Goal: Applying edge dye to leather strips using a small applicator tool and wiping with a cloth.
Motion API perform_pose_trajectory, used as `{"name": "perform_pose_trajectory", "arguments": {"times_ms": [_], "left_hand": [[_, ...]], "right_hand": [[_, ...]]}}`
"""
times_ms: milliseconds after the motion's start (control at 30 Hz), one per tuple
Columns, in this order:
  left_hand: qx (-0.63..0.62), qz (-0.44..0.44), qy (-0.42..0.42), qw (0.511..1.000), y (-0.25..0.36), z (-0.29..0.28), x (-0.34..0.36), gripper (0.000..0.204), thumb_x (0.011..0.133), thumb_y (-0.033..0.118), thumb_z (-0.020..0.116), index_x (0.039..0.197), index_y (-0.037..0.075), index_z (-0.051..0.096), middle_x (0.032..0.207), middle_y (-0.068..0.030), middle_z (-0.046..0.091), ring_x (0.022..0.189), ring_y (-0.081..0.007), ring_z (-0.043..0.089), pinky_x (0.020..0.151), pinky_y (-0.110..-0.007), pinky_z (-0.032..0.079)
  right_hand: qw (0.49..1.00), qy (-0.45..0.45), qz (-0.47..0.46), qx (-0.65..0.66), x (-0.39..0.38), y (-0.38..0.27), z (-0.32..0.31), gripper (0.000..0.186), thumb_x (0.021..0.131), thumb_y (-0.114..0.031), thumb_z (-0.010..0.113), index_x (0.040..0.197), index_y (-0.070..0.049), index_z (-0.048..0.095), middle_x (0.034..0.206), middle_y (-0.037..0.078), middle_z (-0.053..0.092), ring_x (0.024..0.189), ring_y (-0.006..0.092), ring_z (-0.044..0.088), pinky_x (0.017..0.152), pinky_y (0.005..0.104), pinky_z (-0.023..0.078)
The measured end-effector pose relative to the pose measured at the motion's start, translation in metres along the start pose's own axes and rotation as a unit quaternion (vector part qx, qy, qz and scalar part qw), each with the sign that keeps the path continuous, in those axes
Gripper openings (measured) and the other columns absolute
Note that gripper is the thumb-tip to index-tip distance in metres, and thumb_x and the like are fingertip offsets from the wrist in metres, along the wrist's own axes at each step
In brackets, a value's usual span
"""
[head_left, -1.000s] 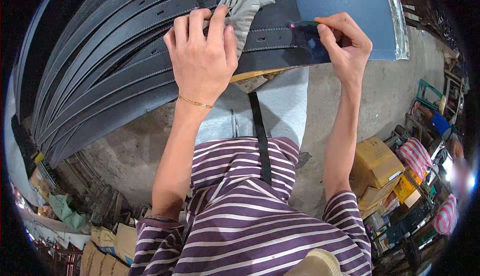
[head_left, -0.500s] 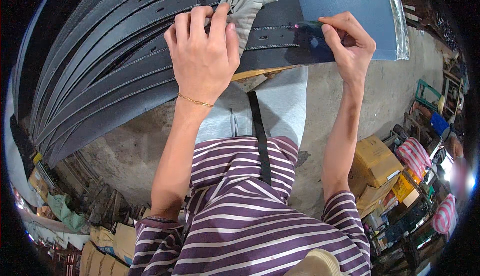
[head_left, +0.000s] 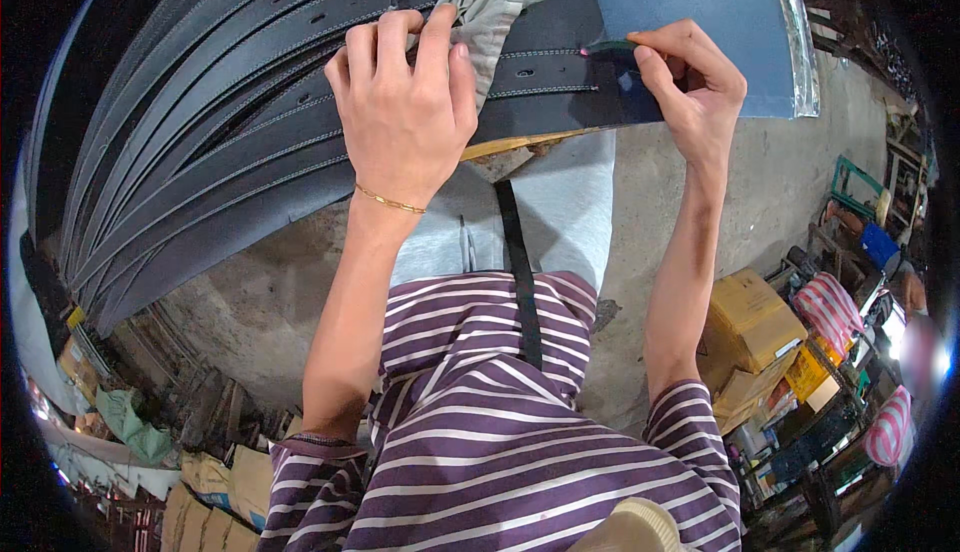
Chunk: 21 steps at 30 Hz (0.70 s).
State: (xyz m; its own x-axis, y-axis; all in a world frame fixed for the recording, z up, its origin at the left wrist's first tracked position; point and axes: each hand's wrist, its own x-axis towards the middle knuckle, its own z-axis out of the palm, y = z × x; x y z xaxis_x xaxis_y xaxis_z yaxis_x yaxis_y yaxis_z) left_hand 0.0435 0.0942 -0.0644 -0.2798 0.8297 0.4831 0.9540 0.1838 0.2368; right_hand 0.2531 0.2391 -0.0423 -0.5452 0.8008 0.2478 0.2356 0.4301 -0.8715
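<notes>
Dark stitched belt straps [head_left: 230, 47] with oblong holes fan out across the table, their ends lying near its front edge. My left hand [head_left: 405, 112] bears down on them with curled fingers, gripping a crumpled grey cloth [head_left: 492, 27]. Its fingertips are partly hidden in the folds. Farther right, my right hand [head_left: 690, 77] pinches a small, slender dark tool [head_left: 612, 47] between thumb and fingers. The pinkish tip of the tool touches or nearly touches the stitched end of a strap [head_left: 545, 72]; its exact kind is unclear.
A blue sheet [head_left: 690, 12] with a shiny wrapped right edge covers the table's right part. Cardboard boxes [head_left: 752, 322] and pink-striped bags [head_left: 828, 309] stand on the right. Piled scraps and a green sack [head_left: 133, 424] lie at lower left. A blurred person is at far right.
My right hand has shifted slightly left, bringing the tool's tip closer to the strap end. My left hand and the cloth have barely moved.
</notes>
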Motion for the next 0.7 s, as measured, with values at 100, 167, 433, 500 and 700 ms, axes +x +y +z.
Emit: {"name": "perform_pose_trajectory", "arguments": {"times_ms": [100, 167, 433, 500, 700], "left_hand": [[0.000, 0.000, -0.002, 1.000, -0.0002, 0.0005, -0.0004, 0.029, 0.087, 0.019, 0.064, 0.114, 0.009, 0.067, 0.104, -0.0061, 0.058, 0.101, -0.0257, 0.053, 0.087, -0.043, 0.041], [0.001, -0.001, -0.001, 1.000, -0.0003, 0.0008, -0.0007, 0.029, 0.087, 0.020, 0.064, 0.114, 0.010, 0.067, 0.105, -0.0060, 0.058, 0.101, -0.0257, 0.053, 0.087, -0.043, 0.041], [0.003, -0.019, -0.033, 0.999, 0.0014, -0.0032, -0.0005, 0.031, 0.091, 0.021, 0.062, 0.121, 0.013, 0.068, 0.108, -0.0068, 0.060, 0.103, -0.0271, 0.055, 0.089, -0.043, 0.041], [0.002, -0.019, -0.032, 0.999, 0.0015, -0.0031, -0.0004, 0.031, 0.091, 0.021, 0.062, 0.121, 0.013, 0.068, 0.108, -0.0067, 0.060, 0.104, -0.0270, 0.055, 0.089, -0.043, 0.041], [0.006, -0.012, -0.027, 1.000, 0.0006, -0.0020, -0.0011, 0.031, 0.092, 0.021, 0.061, 0.121, 0.013, 0.068, 0.108, -0.0066, 0.060, 0.103, -0.0269, 0.055, 0.088, -0.043, 0.041]], "right_hand": [[1.000, 0.008, 0.009, 0.004, -0.0004, 0.0019, -0.0018, 0.010, 0.084, -0.001, 0.070, 0.092, -0.001, 0.077, 0.078, -0.002, 0.063, 0.064, 0.0024, 0.049, 0.055, 0.0191, 0.033], [1.000, 0.018, 0.012, 0.009, -0.0002, 0.0037, -0.0019, 0.010, 0.084, -0.001, 0.071, 0.092, -0.001, 0.077, 0.078, -0.002, 0.063, 0.064, 0.0026, 0.049, 0.055, 0.0191, 0.033], [1.000, 0.004, 0.003, 0.007, 0.0005, 0.0063, -0.0015, 0.011, 0.084, -0.002, 0.072, 0.092, -0.003, 0.078, 0.078, -0.002, 0.062, 0.064, 0.0021, 0.047, 0.055, 0.0197, 0.033], [1.000, 0.006, 0.001, 0.004, 0.0003, 0.0077, -0.0030, 0.011, 0.083, -0.003, 0.072, 0.092, -0.003, 0.078, 0.078, -0.002, 0.063, 0.064, 0.0020, 0.047, 0.055, 0.0196, 0.033], [1.000, -0.006, -0.001, -0.006, -0.0004, 0.0057, -0.0006, 0.011, 0.084, -0.003, 0.072, 0.093, -0.003, 0.078, 0.078, -0.003, 0.062, 0.064, 0.0019, 0.046, 0.055, 0.0196, 0.032]]}}
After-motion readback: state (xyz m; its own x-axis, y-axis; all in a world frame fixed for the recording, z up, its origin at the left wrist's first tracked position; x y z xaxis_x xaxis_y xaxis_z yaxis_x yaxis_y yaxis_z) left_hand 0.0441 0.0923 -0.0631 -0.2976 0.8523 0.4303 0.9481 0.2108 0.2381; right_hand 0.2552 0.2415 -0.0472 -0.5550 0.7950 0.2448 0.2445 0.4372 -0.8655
